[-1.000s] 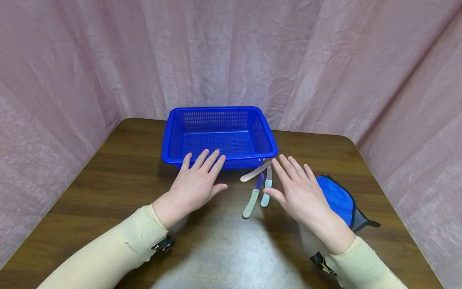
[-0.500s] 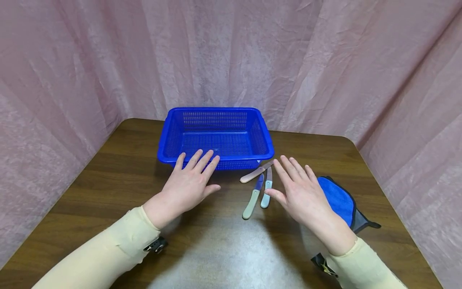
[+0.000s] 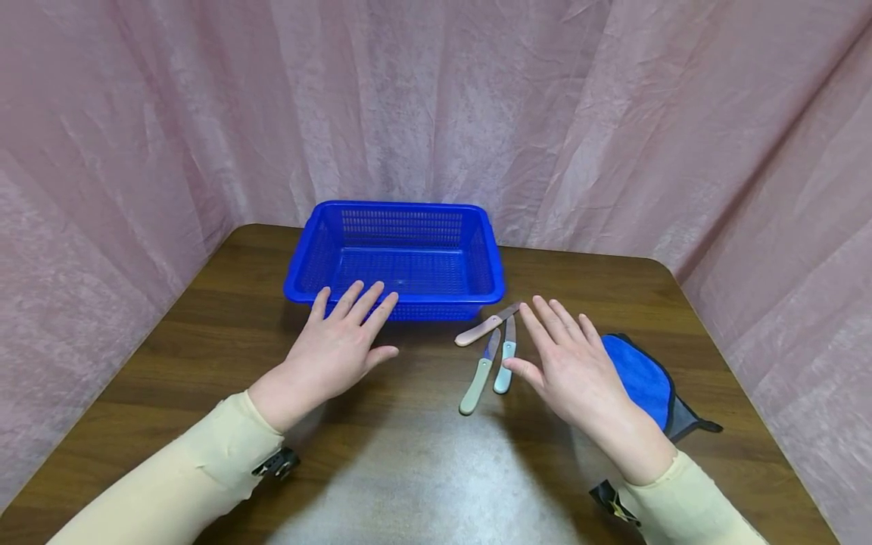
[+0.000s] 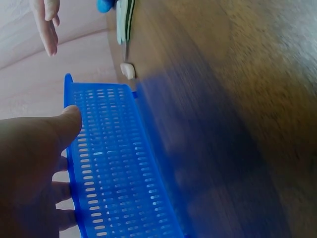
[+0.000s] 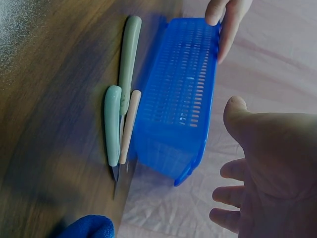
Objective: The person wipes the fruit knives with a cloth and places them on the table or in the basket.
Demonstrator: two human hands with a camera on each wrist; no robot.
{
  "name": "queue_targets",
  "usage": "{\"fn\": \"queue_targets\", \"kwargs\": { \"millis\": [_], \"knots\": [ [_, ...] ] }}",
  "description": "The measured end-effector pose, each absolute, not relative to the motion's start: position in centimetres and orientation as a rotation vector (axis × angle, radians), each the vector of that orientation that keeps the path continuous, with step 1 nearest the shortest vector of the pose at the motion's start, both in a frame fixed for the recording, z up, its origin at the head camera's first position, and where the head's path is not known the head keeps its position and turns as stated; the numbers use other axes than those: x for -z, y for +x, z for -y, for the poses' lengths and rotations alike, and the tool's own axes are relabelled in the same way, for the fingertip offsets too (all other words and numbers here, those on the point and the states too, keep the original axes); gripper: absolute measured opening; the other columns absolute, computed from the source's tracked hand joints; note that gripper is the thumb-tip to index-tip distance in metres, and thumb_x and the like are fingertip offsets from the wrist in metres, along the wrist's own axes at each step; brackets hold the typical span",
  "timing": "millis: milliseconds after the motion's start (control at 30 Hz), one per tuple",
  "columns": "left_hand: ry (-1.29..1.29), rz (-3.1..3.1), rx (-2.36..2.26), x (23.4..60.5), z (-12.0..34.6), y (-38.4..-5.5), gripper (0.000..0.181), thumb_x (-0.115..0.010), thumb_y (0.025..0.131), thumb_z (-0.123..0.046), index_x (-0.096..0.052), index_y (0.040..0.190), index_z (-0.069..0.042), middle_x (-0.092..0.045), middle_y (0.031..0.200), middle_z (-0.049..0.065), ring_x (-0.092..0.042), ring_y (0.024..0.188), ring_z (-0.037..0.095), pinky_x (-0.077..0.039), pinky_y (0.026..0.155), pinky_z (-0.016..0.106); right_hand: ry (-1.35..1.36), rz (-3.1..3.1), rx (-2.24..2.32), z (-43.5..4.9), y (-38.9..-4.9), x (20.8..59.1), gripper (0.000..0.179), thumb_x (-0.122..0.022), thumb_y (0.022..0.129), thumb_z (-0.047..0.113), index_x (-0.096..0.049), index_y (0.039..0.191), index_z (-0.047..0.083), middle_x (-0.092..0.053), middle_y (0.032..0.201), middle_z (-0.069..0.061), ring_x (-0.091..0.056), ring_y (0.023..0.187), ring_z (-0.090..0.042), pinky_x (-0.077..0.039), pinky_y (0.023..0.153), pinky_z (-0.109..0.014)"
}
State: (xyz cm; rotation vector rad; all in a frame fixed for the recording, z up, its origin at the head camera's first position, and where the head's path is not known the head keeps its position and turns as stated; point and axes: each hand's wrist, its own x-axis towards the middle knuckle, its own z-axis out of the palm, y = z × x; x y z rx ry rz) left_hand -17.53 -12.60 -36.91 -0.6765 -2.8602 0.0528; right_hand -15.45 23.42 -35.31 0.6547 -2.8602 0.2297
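A blue plastic basket [image 3: 381,300] with slotted walls stands at the back of the table. My left hand [image 3: 327,348] lies over its near rim, fingers straight and spread; in the left wrist view the thumb [image 4: 69,121] is at the rim's near side. Right of the basket lie three small knives with bare blades: one with a pale pink handle [image 3: 477,331], one light blue [image 3: 505,367] and one green [image 3: 475,387]. My right hand [image 3: 579,367] hovers beside them with straight fingers, holding nothing. Its thumb overlaps the light blue handle in the head view.
A folded cloth [image 3: 640,378], blue with a grey side and black edging, lies on the right, partly behind my right hand. The wooden table [image 3: 204,341] has rounded back corners. Pink curtains [image 3: 422,98] hang close behind it and at both sides.
The basket has slid left together with my left hand, so a wider gap shows between it and the knives. My right hand has barely moved; the knives and cloth stay in place.
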Motion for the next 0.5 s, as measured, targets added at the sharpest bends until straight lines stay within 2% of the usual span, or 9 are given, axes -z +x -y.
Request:
{"fn": "queue_targets", "kwargs": {
  "millis": [500],
  "knots": [
    [-0.634,2.837,-0.036,37.1,15.2,-17.3,0.078,-0.066,0.108,-0.056,-0.042,0.171,-0.016,-0.041,0.174,0.016,-0.037,0.160,0.044,-0.025,0.122,0.077,0.659,2.864,-0.310,-22.8,-16.0,35.5,0.082,-0.066,0.109,0.052,-0.038,0.171,0.006,-0.038,0.175,-0.020,-0.034,0.161,-0.043,-0.025,0.127,-0.068]
  ]
}}
